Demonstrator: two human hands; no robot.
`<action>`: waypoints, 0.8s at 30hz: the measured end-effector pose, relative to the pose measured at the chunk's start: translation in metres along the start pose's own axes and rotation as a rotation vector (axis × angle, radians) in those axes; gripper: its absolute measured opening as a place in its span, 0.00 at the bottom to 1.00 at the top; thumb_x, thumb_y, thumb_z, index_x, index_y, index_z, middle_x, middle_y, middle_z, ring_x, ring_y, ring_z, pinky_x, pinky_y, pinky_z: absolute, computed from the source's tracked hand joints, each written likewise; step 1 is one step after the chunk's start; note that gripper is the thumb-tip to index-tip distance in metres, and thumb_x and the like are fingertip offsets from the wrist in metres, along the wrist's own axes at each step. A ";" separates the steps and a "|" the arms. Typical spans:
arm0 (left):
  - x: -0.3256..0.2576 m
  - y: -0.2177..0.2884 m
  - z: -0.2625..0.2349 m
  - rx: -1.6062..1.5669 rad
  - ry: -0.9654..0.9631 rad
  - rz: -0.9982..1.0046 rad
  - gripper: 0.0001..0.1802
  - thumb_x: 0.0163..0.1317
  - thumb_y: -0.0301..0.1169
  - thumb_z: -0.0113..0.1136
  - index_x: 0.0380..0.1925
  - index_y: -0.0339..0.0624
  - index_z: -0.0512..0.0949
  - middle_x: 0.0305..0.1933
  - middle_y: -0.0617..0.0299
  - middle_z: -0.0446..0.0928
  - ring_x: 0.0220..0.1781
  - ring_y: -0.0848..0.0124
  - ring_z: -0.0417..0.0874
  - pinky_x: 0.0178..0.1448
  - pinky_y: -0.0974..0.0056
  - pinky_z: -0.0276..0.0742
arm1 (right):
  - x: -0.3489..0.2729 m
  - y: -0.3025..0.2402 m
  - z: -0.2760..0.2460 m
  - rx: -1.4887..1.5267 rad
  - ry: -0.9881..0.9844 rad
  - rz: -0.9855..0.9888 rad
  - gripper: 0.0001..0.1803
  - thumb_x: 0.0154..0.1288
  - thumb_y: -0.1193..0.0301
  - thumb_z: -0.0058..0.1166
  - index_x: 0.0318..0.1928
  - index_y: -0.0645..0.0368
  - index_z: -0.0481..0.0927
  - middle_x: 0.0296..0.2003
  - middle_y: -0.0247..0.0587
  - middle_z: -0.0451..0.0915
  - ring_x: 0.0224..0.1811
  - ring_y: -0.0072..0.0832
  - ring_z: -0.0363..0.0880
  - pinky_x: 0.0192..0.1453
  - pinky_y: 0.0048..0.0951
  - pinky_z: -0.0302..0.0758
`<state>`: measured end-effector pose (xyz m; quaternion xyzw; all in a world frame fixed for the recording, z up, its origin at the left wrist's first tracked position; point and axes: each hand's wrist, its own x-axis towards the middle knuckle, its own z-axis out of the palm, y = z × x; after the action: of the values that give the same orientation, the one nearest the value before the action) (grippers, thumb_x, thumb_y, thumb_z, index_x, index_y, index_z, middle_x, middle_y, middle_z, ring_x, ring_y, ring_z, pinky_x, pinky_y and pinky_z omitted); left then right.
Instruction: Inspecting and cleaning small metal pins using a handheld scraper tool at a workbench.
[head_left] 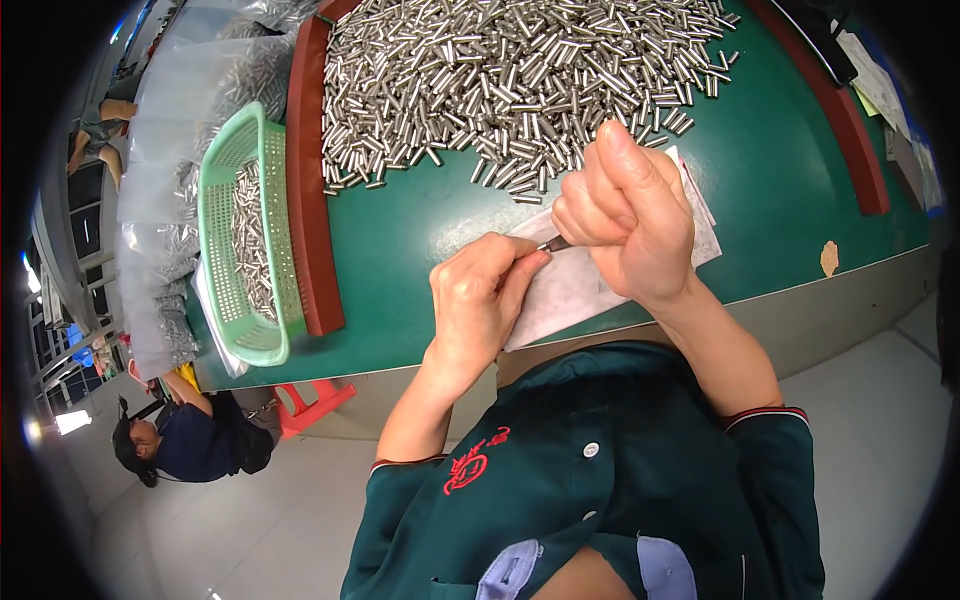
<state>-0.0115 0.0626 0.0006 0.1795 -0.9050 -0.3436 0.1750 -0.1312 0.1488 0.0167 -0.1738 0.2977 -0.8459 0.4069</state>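
My left hand (470,295) is closed in a pinch. Thumb and forefinger hold a small shiny metal pin (543,247), mostly covered by the fingertips. My right hand (635,212) is wrapped in a fist around a slim dark tool (558,243). Only its end shows, touching or almost touching the pin; its kind cannot be made out. Under both hands lies a whitish, smudged sheet (565,297) at the table's near edge. Beyond them a large heap of loose metal pins (520,80) spreads over the green tabletop (400,235).
A pale green plastic basket (225,215) with metal pins stands left of a dark red wooden rail (312,200). Another red rail (845,130) borders the right side. Clear bags (155,240) of pins line the far left. A person (205,430) sits beyond, near a red stool (315,405).
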 end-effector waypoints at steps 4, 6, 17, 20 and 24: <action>0.000 0.000 -0.001 -0.010 -0.009 0.009 0.05 0.42 0.22 0.62 0.19 0.38 0.74 0.15 0.58 0.69 0.16 0.63 0.71 0.21 0.65 0.65 | 0.001 0.001 0.001 -0.021 0.002 -0.005 0.25 0.68 0.63 0.28 0.11 0.51 0.52 0.06 0.23 0.47 0.09 0.14 0.39 0.14 0.20 0.41; 0.001 0.000 -0.001 -0.014 -0.016 0.007 0.05 0.42 0.22 0.62 0.19 0.37 0.74 0.15 0.57 0.69 0.16 0.63 0.71 0.21 0.65 0.65 | 0.001 0.002 0.002 -0.025 -0.001 -0.008 0.25 0.68 0.63 0.28 0.11 0.51 0.52 0.07 0.23 0.47 0.09 0.14 0.40 0.14 0.20 0.41; 0.004 0.000 -0.003 0.003 -0.042 0.057 0.05 0.43 0.22 0.61 0.18 0.37 0.73 0.15 0.56 0.69 0.16 0.61 0.71 0.21 0.63 0.65 | -0.007 0.009 0.008 -0.190 -0.038 -0.073 0.23 0.65 0.65 0.38 0.12 0.55 0.56 0.10 0.23 0.52 0.13 0.11 0.46 0.16 0.19 0.46; 0.003 0.000 -0.004 -0.011 -0.029 0.060 0.05 0.43 0.22 0.61 0.18 0.37 0.73 0.15 0.56 0.69 0.16 0.60 0.71 0.20 0.62 0.65 | -0.004 0.008 0.008 -0.159 -0.039 -0.067 0.23 0.65 0.66 0.38 0.12 0.55 0.55 0.10 0.23 0.52 0.13 0.11 0.46 0.16 0.19 0.46; 0.003 0.006 -0.006 -0.029 -0.052 -0.038 0.04 0.45 0.22 0.60 0.20 0.36 0.73 0.14 0.57 0.68 0.15 0.66 0.70 0.20 0.65 0.64 | -0.003 0.007 0.005 -0.152 -0.014 -0.064 0.23 0.67 0.64 0.32 0.13 0.53 0.52 0.07 0.24 0.48 0.10 0.14 0.42 0.15 0.21 0.43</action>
<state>-0.0130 0.0622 0.0098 0.1852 -0.9005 -0.3648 0.1475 -0.1233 0.1461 0.0158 -0.2196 0.3522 -0.8323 0.3674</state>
